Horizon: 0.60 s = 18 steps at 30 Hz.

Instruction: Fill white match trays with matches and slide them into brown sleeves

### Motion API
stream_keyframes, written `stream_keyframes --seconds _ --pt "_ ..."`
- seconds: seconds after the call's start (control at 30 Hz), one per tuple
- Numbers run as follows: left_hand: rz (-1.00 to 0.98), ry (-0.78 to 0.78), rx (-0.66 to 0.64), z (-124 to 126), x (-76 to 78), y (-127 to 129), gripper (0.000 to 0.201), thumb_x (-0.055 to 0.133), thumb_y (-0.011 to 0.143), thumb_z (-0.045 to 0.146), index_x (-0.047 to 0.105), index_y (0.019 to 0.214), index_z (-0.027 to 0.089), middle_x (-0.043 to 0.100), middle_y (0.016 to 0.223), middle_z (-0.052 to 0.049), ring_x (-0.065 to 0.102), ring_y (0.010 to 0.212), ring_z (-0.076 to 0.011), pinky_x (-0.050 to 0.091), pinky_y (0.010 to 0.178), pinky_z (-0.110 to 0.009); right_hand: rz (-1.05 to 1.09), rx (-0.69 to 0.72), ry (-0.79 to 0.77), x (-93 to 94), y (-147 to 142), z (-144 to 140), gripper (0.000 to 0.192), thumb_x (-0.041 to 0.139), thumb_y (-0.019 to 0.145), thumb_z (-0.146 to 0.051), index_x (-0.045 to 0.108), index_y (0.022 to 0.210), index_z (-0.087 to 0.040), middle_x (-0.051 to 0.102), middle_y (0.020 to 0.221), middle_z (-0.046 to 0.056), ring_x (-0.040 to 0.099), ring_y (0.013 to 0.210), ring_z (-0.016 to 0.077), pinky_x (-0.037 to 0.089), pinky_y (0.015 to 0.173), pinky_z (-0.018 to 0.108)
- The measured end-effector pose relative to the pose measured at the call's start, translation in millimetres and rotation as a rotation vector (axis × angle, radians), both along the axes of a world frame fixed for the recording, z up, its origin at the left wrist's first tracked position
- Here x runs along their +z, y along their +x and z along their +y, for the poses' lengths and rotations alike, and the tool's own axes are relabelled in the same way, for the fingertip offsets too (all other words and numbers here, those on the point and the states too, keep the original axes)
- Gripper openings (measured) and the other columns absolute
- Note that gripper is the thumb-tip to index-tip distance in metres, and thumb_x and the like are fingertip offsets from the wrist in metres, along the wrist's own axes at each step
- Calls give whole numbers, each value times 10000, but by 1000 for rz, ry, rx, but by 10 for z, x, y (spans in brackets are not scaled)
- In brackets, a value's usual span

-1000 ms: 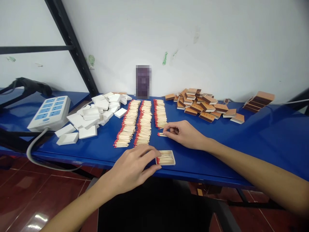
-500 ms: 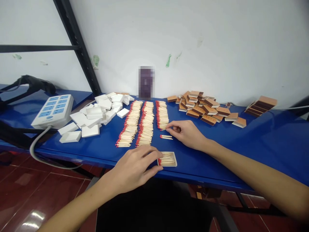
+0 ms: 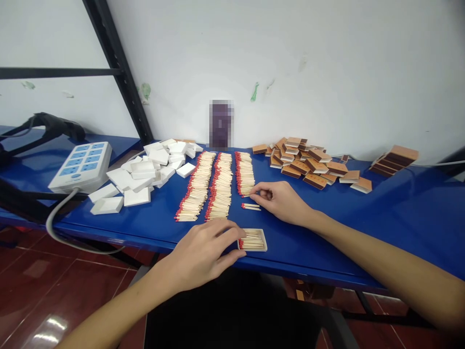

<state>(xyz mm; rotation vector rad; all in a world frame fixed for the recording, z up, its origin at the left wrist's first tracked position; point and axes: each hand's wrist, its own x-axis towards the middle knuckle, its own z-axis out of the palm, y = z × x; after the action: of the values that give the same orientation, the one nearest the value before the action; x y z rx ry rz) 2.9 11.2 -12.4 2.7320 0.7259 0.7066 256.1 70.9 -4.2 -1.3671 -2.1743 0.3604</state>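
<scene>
My left hand (image 3: 203, 249) rests on the blue table's front edge, its fingers holding the left side of a small white tray (image 3: 262, 241) partly filled with red-tipped matches. My right hand (image 3: 281, 199) lies further back, fingertips pinching at the near end of the right-hand row of matches (image 3: 244, 173). Two loose matches (image 3: 250, 207) lie just in front of that hand. Two longer rows of matches (image 3: 209, 186) run beside it to the left.
A heap of empty white trays (image 3: 145, 172) sits at the left, with a white power strip (image 3: 82, 166) and its grey cable beyond. Brown matchbox sleeves (image 3: 308, 162) are piled at the back right, another stack (image 3: 394, 159) further right. The blue table (image 3: 381, 208) meets a white wall.
My right hand left a couple of matches on the table and moved back up to the end of the right-hand row. My left hand has stayed on the tray.
</scene>
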Motion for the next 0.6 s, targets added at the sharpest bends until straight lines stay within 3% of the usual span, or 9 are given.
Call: stream_keyframes --seconds 0.6 --pt "0 1 -2 3 4 11 176 520 987 308 549 1125 204 624 1120 -54 617 1006 -192 534 854 -329 40 -3 -87 22 -12 -5 259 549 897 -368 727 882 -181 472 529 -47 393 493 106 294 520 253"
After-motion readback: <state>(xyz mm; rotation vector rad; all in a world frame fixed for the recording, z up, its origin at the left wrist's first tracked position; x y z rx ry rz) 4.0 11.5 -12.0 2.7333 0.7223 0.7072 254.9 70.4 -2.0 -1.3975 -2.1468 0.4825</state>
